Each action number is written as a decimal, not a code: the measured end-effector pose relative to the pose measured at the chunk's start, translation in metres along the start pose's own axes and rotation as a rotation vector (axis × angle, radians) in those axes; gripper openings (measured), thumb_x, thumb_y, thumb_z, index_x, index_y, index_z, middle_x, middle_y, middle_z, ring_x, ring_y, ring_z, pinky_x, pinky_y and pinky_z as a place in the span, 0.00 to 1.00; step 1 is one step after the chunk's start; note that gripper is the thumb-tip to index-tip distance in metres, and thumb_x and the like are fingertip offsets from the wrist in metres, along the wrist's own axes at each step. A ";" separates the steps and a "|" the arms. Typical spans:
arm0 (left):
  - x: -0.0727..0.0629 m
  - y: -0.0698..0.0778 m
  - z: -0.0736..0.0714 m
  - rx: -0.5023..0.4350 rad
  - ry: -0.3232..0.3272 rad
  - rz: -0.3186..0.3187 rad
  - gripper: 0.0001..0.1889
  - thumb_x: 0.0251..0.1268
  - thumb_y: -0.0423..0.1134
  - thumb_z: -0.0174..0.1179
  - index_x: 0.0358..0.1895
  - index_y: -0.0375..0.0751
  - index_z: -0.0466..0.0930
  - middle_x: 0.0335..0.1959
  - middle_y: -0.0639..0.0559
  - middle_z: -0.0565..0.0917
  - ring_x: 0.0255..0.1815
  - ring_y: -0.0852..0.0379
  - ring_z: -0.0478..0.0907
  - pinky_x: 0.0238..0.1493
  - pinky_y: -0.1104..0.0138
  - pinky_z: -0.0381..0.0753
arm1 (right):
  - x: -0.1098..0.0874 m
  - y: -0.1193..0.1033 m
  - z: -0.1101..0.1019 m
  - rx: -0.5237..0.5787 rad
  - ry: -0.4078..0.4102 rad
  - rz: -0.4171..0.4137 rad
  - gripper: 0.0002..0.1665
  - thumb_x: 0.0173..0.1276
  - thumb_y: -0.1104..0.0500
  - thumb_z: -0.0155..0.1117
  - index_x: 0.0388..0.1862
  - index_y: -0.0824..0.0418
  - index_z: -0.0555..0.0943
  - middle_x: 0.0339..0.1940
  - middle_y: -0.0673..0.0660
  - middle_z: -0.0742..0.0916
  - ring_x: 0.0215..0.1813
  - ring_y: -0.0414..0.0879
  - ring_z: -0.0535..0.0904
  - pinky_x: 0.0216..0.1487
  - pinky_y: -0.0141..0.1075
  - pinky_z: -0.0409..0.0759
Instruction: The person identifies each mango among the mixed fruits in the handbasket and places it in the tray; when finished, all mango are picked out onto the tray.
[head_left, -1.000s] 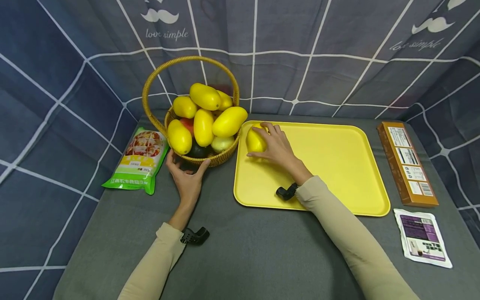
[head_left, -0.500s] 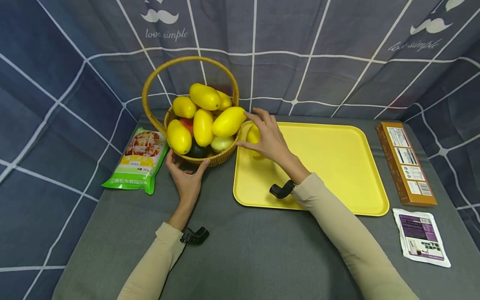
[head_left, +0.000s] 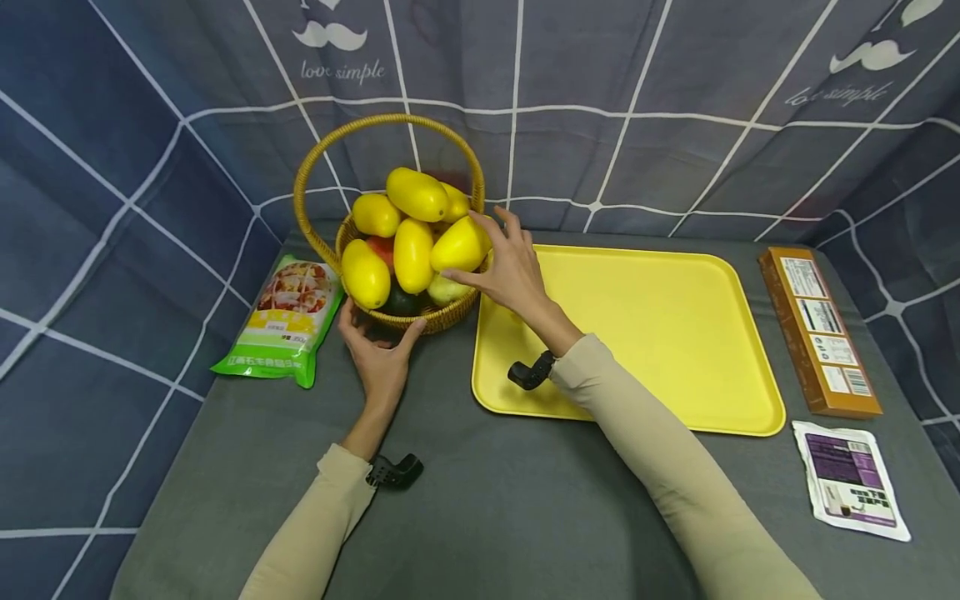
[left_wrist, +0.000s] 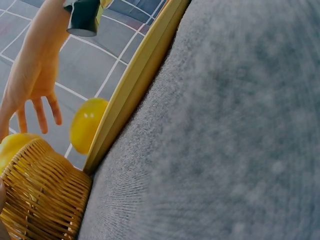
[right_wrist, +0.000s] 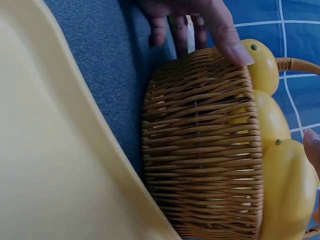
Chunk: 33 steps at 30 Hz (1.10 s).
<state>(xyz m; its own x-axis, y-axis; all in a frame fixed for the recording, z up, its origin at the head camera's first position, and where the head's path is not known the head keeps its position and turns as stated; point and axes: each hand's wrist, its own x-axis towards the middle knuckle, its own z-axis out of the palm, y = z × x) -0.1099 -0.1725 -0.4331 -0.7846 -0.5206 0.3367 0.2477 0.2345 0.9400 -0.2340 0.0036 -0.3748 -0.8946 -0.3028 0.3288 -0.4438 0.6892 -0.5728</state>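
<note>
A wicker basket (head_left: 450,317) with a tall handle holds several yellow mangoes, plus a red, a dark and a pale green fruit. My left hand (head_left: 381,367) grips its near rim, thumb and fingers spread; in the right wrist view the thumb lies on the rim. My right hand (head_left: 510,262) reaches over the basket's right side, thumb and fingers on opposite sides of a mango (head_left: 456,246); how firmly they press is unclear. Another yellow fruit (left_wrist: 89,125) on the yellow tray (head_left: 637,333) shows in the left wrist view, hidden behind my right hand in the head view.
To the basket's left lies a green food packet (head_left: 288,321). An orange-brown box (head_left: 821,333) and a white and purple pouch (head_left: 851,479) lie right of the tray. A checked curtain (head_left: 570,150) hangs behind the grey table surface (head_left: 465,517).
My right hand has left the yellow fruit on the tray and moved left to the mango at the basket's right side. My left hand stays at the rim.
</note>
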 end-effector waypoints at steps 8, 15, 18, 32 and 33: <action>0.000 0.000 0.002 0.011 -0.002 0.017 0.49 0.52 0.31 0.73 0.74 0.33 0.49 0.71 0.36 0.58 0.60 0.38 0.65 0.41 0.47 0.68 | 0.000 0.007 0.010 0.032 0.024 0.005 0.56 0.49 0.30 0.74 0.74 0.47 0.66 0.75 0.63 0.63 0.65 0.63 0.67 0.60 0.53 0.71; 0.000 0.000 0.002 0.021 0.005 0.014 0.49 0.52 0.31 0.73 0.74 0.33 0.49 0.71 0.36 0.58 0.61 0.39 0.65 0.42 0.47 0.68 | 0.001 0.006 0.015 0.051 0.039 0.001 0.55 0.49 0.31 0.74 0.74 0.47 0.66 0.73 0.63 0.64 0.65 0.61 0.67 0.60 0.51 0.71; 0.000 -0.001 0.002 0.011 0.004 0.008 0.49 0.52 0.31 0.73 0.74 0.33 0.48 0.72 0.37 0.58 0.61 0.38 0.64 0.42 0.46 0.67 | 0.000 0.007 0.014 0.053 0.052 -0.013 0.54 0.49 0.31 0.74 0.73 0.48 0.67 0.72 0.63 0.65 0.64 0.60 0.67 0.60 0.51 0.71; -0.001 -0.001 0.002 0.013 0.011 0.010 0.49 0.52 0.31 0.73 0.74 0.33 0.49 0.71 0.37 0.58 0.61 0.38 0.65 0.42 0.47 0.68 | -0.011 0.021 -0.005 0.075 0.093 -0.185 0.50 0.48 0.39 0.78 0.70 0.52 0.70 0.70 0.64 0.68 0.64 0.62 0.68 0.60 0.53 0.70; -0.001 -0.001 0.002 0.014 0.012 0.008 0.49 0.52 0.31 0.73 0.74 0.33 0.49 0.71 0.37 0.58 0.61 0.38 0.65 0.42 0.47 0.68 | -0.012 0.022 -0.006 0.075 0.092 -0.200 0.51 0.48 0.39 0.78 0.69 0.52 0.71 0.70 0.65 0.68 0.63 0.62 0.69 0.59 0.53 0.70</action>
<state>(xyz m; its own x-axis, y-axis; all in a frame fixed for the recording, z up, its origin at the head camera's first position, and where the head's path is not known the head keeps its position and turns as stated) -0.1107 -0.1712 -0.4346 -0.7756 -0.5287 0.3448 0.2461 0.2498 0.9365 -0.2332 0.0261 -0.3867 -0.7811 -0.3650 0.5066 -0.6177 0.5698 -0.5420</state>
